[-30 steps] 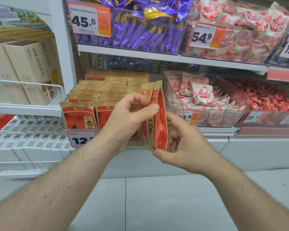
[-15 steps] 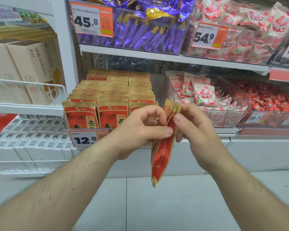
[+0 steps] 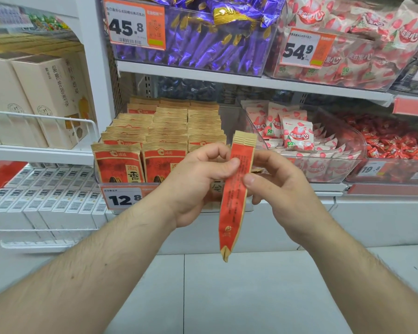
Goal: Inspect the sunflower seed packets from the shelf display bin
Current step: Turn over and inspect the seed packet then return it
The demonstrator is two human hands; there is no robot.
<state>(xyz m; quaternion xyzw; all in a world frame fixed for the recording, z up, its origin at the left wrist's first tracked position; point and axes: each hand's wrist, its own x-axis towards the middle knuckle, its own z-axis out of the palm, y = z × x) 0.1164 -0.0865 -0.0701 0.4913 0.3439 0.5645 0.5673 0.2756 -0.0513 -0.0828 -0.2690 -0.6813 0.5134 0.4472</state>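
Note:
A red and tan sunflower seed packet [image 3: 232,203] hangs upright and edge-on in front of the shelf, its printed red side facing me; it may be two packets pressed together. My left hand [image 3: 198,186] pinches its upper part from the left with thumb and fingers. My right hand [image 3: 278,186] pinches it from the right. Behind them stands the clear display bin [image 3: 229,116] with rows of the same seed packets [image 3: 164,131] and a 12.8 price tag [image 3: 123,198].
A neighbouring clear bin [image 3: 348,162] holds white and red candy packs, with red candies farther right. The shelf above [image 3: 227,75] carries bins of purple wrappers and more candy. Beige boxes [image 3: 48,97] sit on the left rack. Grey tiled floor [image 3: 227,297] lies below.
The packet has turned from tilted to nearly upright, its red printed side now towards me. My right hand slid from the top edge down to its middle; the left kept its hold.

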